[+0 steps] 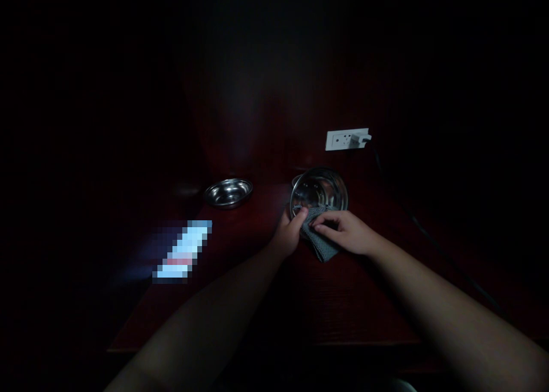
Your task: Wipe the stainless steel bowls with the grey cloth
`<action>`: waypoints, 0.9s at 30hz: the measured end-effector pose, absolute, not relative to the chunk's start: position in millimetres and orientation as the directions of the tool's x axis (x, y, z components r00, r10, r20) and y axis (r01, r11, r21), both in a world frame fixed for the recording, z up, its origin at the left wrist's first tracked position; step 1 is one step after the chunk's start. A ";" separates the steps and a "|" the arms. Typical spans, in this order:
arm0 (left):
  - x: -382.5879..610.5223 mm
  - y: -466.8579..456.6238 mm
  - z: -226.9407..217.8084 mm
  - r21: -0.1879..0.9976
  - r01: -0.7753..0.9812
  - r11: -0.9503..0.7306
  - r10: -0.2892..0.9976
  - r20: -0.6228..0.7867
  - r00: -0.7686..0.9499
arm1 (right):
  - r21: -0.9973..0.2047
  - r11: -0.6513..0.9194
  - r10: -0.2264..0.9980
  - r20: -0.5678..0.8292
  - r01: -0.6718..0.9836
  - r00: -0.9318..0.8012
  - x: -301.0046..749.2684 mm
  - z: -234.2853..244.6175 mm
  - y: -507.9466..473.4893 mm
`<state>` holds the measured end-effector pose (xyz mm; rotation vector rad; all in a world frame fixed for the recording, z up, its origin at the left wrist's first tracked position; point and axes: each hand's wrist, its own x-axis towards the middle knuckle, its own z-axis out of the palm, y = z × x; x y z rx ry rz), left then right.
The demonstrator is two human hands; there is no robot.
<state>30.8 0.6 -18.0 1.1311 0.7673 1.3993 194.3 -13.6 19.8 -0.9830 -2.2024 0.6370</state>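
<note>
Bowl [322,187] was tilted, left hand [290,234] clamped on its left, right hand [349,230] pinching cloth [325,248] at its near edge; loose left grip risked a drop.

Cloth [326,248]: grey with a blue-green cast, fine dotted pattern. Bowl [338,187]: mirror silver with dark reflections. Dish [229,194]: silver, bright and dark rings. Worktop [338,309]: dark red, faint grain lines. Wall [274,129]: dark red, fading to black. Socket plate [337,141]: white, black holes. Lit screen [183,250]: pale blue with a pink band, pixelated.

Red table [326,306], metal bowl [229,194], bright pixelated rectangle [183,252]
</note>
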 end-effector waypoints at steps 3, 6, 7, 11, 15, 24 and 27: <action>30.4 0.5 -17.1 0.921 -0.353 -0.166 0.972 0.213 0.100 | -0.640 0.596 0.786 0.341 0.485 -0.516 194.3 20.0 -14.2; 29.9 -1.0 -14.9 0.926 -0.326 -0.191 0.960 0.245 0.132 | -0.626 0.600 0.786 0.345 0.499 -0.513 194.7 20.8 -14.6; 29.9 -1.9 -13.7 0.925 -0.317 -0.210 0.953 0.266 0.146 | -0.619 0.605 0.784 0.355 0.501 -0.509 195.0 21.0 -14.4; 31.7 -5.9 -7.9 0.905 -0.307 -0.295 0.909 0.364 0.202 | -0.602 0.621 0.778 0.401 0.501 -0.483 196.1 20.3 -12.6; 33.9 -7.7 -5.6 0.892 -0.287 -0.348 0.889 0.412 0.201 | -0.573 0.651 0.756 0.430 0.498 -0.495 195.4 18.9 -11.5; 35.2 -1.7 -9.9 0.929 -0.259 -0.264 0.950 0.296 0.096 | -0.361 0.616 0.687 0.682 0.700 -0.252 203.4 19.7 -4.1; 34.1 0.7 -10.9 0.948 -0.249 -0.198 0.973 0.220 0.062 | -0.383 0.445 0.713 0.698 0.810 -0.061 212.6 21.6 -0.9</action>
